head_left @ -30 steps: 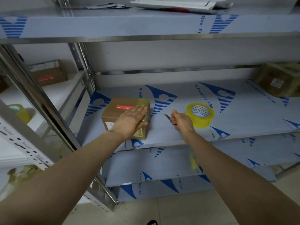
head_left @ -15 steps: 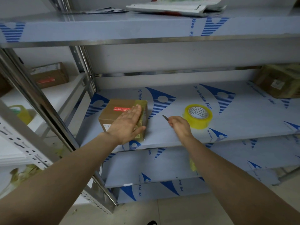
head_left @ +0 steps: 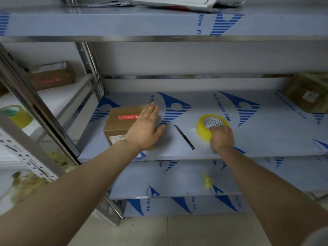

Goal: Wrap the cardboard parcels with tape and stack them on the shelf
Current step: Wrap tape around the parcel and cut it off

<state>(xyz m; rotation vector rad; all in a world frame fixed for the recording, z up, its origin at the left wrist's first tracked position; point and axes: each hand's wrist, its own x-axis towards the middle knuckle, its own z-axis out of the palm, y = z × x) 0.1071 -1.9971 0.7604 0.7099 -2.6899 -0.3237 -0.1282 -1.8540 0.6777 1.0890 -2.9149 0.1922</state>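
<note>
Since the earlier frame the right hand (head_left: 221, 137) has released the blade (head_left: 183, 136), which now lies loose on the shelf (head_left: 257, 135), and crossed to the tape roll (head_left: 204, 129). Left to right: the cardboard parcel (head_left: 122, 121) sits on this shelf near its left post. The left hand (head_left: 144, 129) rests flat on its top, fingers straight, probably steadying it for taping. The blade lies between parcel and roll. The right hand's fingers curl over the roll's near rim, gripping it. The palm hides the parcel's right part, so tape coverage is unclear. A wrapped parcel (head_left: 308, 95) at far right is cut off by the frame.
</note>
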